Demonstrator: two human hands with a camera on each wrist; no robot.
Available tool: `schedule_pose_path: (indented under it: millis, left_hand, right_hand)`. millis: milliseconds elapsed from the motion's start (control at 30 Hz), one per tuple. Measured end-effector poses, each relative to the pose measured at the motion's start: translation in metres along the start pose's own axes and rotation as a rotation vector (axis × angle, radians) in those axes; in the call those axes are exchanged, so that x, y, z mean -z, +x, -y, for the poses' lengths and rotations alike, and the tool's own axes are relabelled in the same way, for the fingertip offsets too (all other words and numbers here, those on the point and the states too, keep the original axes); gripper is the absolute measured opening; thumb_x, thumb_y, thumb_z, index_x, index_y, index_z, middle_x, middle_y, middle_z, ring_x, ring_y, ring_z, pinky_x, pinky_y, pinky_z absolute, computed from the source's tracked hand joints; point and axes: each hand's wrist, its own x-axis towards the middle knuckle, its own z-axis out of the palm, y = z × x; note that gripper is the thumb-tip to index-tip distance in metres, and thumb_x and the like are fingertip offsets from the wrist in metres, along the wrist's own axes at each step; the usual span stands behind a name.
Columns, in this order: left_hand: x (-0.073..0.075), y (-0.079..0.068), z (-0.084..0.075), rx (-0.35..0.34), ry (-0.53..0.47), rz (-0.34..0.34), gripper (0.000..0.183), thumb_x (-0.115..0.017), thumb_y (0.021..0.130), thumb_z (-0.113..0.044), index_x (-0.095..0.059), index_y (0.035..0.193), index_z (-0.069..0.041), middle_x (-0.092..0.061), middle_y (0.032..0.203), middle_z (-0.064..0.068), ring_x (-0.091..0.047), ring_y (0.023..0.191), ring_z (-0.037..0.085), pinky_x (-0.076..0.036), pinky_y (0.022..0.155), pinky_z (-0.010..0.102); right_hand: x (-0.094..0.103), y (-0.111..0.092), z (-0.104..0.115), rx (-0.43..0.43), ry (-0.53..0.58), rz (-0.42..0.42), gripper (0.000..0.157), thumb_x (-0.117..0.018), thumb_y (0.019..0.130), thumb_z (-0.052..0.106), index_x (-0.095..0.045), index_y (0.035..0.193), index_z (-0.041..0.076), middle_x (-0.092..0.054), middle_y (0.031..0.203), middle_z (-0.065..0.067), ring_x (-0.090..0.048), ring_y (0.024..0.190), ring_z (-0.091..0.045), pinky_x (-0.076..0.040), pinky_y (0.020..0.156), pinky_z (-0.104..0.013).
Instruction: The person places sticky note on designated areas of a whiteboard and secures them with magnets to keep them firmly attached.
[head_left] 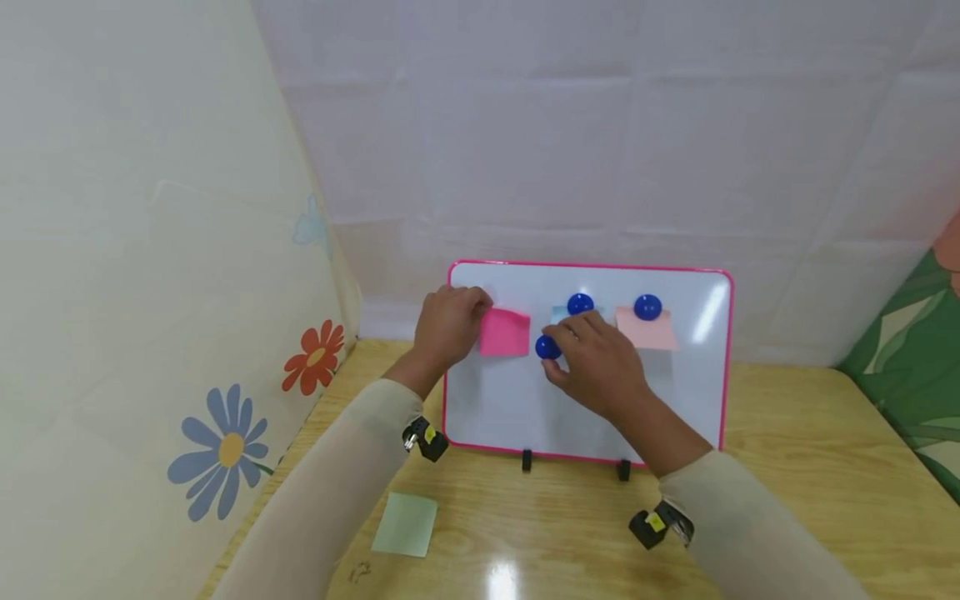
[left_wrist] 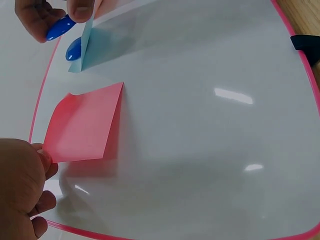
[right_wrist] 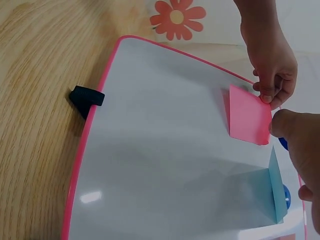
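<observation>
My left hand pinches a bright pink sticky note by its upper left corner, against the left part of a pink-framed whiteboard. Between the thumb and fingers of my right hand is a round blue magnet, just right of the pink note. Behind that hand, a light blue sticky note hangs on the board under a second blue magnet. Farther right, a third blue magnet holds a pale pink sticky note.
A pale green sticky note lies on the wooden table in front of the board's left side. Black feet support the board's lower edge. A white cloth backdrop hangs behind, and a flowered panel stands at the left.
</observation>
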Motion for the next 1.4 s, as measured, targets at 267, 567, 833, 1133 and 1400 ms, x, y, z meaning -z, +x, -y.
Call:
schedule_pose_path:
  millis: [267,567,833,1133,1400]
  left_hand:
    - [-0.001,0.002,0.002,0.035,0.024,0.024,0.017,-0.063,0.101,-0.013,-0.076,0.113,-0.013,-0.076,0.105,0.004,-0.064,0.097,0.028,-0.048,0.089,0.046]
    - [-0.002,0.005,0.004,0.003,0.032,-0.017,0.017,-0.062,0.101,-0.013,-0.076,0.110,-0.013,-0.077,0.104,0.003,-0.065,0.095,0.028,-0.048,0.085,0.045]
    - [-0.003,0.005,0.003,0.041,0.036,-0.005,0.017,-0.063,0.102,-0.016,-0.077,0.112,-0.013,-0.077,0.104,0.003,-0.064,0.096,0.026,-0.048,0.087,0.043]
    - [-0.002,0.005,0.001,0.028,0.048,-0.007,0.019,-0.062,0.103,-0.017,-0.078,0.111,-0.014,-0.077,0.105,0.002,-0.066,0.096,0.026,-0.048,0.086,0.044]
    - [-0.002,0.005,-0.001,0.029,0.041,-0.008,0.019,-0.062,0.103,-0.019,-0.078,0.111,-0.014,-0.077,0.104,0.003,-0.066,0.096,0.026,-0.048,0.086,0.044]
  right_hand:
    - [-0.007,0.006,0.004,0.009,0.000,-0.032,0.046,-0.081,0.087,0.037,-0.071,0.122,0.009,-0.070,0.114,-0.008,-0.061,0.110,-0.026,-0.055,0.087,-0.040]
    - [-0.013,0.016,0.005,-0.024,0.001,-0.051,0.046,-0.078,0.089,0.037,-0.069,0.124,0.010,-0.069,0.117,-0.010,-0.063,0.110,-0.028,-0.057,0.085,-0.041]
    - [-0.023,0.028,0.008,-0.055,0.004,-0.079,0.047,-0.079,0.089,0.036,-0.068,0.124,0.008,-0.069,0.117,-0.010,-0.063,0.108,-0.028,-0.055,0.089,-0.040]
    - [-0.028,0.041,0.014,-0.077,0.032,-0.061,0.047,-0.078,0.091,0.036,-0.066,0.127,0.007,-0.068,0.118,-0.011,-0.063,0.109,-0.028,-0.054,0.091,-0.041]
    - [-0.031,0.050,0.018,-0.095,0.019,-0.053,0.050,-0.078,0.091,0.037,-0.065,0.130,0.008,-0.066,0.121,-0.011,-0.063,0.110,-0.028,-0.055,0.090,-0.040]
